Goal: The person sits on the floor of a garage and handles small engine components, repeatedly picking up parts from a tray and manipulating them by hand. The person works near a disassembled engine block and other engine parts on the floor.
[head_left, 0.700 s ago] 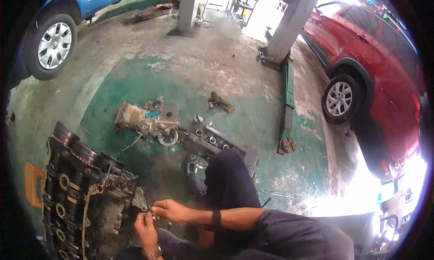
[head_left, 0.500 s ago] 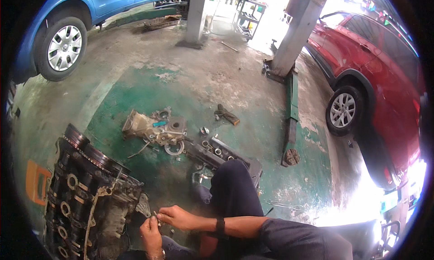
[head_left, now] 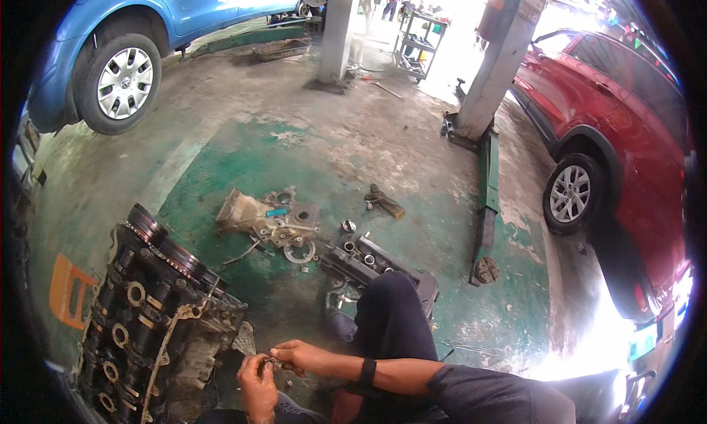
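Green floor (head_left: pixel 193 192); left hand (head_left: pixel 258 386) and right hand (head_left: pixel 299 356), grip pinched on 1 small part (head_left: pixel 273 362), direction and long axis unclear.

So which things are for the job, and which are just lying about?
For the job:
small piece, pinched by left fingers and right fingers
engine close by, probably

Lying about, seemingly:
dark lump
orange frame
pale metal casing, untouched, though maybe an engine part

Left hand (head_left: pixel 257 384), right hand (head_left: pixel 298 356) pinch small part (head_left: pixel 274 362) beside dark engine (head_left: pixel 158 317).
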The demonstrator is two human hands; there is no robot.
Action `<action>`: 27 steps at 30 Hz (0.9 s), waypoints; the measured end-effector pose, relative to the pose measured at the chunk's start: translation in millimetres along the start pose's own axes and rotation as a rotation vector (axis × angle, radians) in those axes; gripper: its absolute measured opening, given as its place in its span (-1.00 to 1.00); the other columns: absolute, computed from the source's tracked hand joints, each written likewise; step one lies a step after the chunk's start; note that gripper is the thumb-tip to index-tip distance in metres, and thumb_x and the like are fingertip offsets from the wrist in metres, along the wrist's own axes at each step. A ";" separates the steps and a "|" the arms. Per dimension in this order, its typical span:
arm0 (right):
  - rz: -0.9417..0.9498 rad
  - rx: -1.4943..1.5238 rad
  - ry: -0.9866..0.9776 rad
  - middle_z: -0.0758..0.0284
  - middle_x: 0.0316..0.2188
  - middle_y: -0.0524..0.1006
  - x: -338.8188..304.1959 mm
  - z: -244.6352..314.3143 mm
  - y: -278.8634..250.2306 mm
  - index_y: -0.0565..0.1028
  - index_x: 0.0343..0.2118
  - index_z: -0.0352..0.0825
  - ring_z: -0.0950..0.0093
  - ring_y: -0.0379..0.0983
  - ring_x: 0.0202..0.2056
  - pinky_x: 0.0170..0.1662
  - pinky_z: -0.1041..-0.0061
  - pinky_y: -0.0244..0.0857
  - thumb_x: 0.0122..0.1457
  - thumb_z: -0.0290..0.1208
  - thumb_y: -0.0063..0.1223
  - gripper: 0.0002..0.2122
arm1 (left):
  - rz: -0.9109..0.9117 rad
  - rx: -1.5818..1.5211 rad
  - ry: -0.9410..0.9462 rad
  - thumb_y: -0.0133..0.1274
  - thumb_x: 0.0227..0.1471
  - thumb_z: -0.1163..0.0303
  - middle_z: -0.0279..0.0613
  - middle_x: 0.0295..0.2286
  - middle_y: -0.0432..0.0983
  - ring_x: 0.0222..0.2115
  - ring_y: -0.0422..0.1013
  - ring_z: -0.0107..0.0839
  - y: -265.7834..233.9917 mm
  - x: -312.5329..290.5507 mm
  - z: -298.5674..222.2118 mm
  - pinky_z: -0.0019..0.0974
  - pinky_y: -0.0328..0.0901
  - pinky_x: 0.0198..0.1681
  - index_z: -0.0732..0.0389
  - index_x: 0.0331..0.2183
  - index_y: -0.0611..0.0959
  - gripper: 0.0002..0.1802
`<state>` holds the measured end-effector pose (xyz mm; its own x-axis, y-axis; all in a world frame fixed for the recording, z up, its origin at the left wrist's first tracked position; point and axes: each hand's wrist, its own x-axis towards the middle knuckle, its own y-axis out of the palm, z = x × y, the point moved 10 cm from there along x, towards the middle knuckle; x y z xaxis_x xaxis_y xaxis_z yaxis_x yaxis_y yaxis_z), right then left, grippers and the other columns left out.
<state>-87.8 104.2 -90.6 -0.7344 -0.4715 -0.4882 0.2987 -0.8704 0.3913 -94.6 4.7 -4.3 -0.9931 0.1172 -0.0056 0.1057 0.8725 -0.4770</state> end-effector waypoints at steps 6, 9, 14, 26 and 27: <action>0.032 0.012 -0.148 0.50 -0.65 0.30 -3.4 16.0 5.7 0.38 -0.46 -0.27 0.67 0.23 -0.65 -0.60 0.65 0.14 0.27 -0.14 -0.17 -0.70 | -0.079 -0.227 -0.098 0.02 -0.12 0.67 -0.16 -0.48 0.41 -0.47 0.38 -0.44 -3.7 1.5 8.5 -0.37 0.27 -0.40 0.40 -0.39 0.54 -0.87; -0.024 -0.120 -0.184 0.49 -0.64 0.31 -5.7 21.9 2.8 0.38 -0.47 -0.31 0.68 0.23 -0.64 -0.58 0.64 0.15 0.28 -0.15 -0.17 -0.68 | -0.094 -0.245 -0.153 0.04 -0.11 0.65 -0.19 -0.49 0.42 -0.48 0.36 -0.49 -2.7 1.8 17.5 -0.39 0.27 -0.40 0.40 -0.42 0.54 -0.90; -0.168 -0.233 -0.347 0.47 -0.62 0.35 -15.2 41.0 -2.3 0.40 -0.45 -0.36 0.69 0.24 -0.61 -0.55 0.62 0.17 0.25 -0.23 -0.10 -0.73 | -0.148 -0.291 -0.143 0.09 -0.08 0.54 -0.27 -0.62 0.42 -0.58 0.31 -0.56 -3.1 3.4 28.0 -0.42 0.22 -0.49 0.38 -0.52 0.53 -0.90; -0.320 -0.733 -0.836 0.21 -0.60 0.45 -40.0 72.8 16.7 0.47 -0.26 -0.42 0.20 0.44 -0.46 -0.42 0.34 0.29 0.13 -0.36 0.05 -0.78 | -0.134 -0.324 -0.286 0.02 0.03 0.49 -0.37 -0.71 0.25 -0.64 0.09 -0.62 0.4 1.5 55.8 -0.37 0.03 -0.61 0.36 -0.65 0.42 -0.73; -0.311 -0.736 -0.756 0.24 -0.62 0.44 -34.5 66.9 14.1 0.47 -0.26 -0.42 0.23 0.44 -0.47 -0.43 0.35 0.28 0.14 -0.35 0.04 -0.78 | -0.130 -0.348 -0.268 0.01 0.03 0.49 -0.36 -0.70 0.27 -0.63 0.11 -0.62 0.9 1.9 55.1 -0.38 0.05 -0.60 0.36 -0.63 0.43 -0.74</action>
<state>-99.0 117.6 -16.0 -0.9493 -0.2270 0.2176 0.1413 -0.9261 -0.3497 -99.2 -20.4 -53.2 -0.9724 -0.0912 -0.2145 -0.0559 0.9847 -0.1650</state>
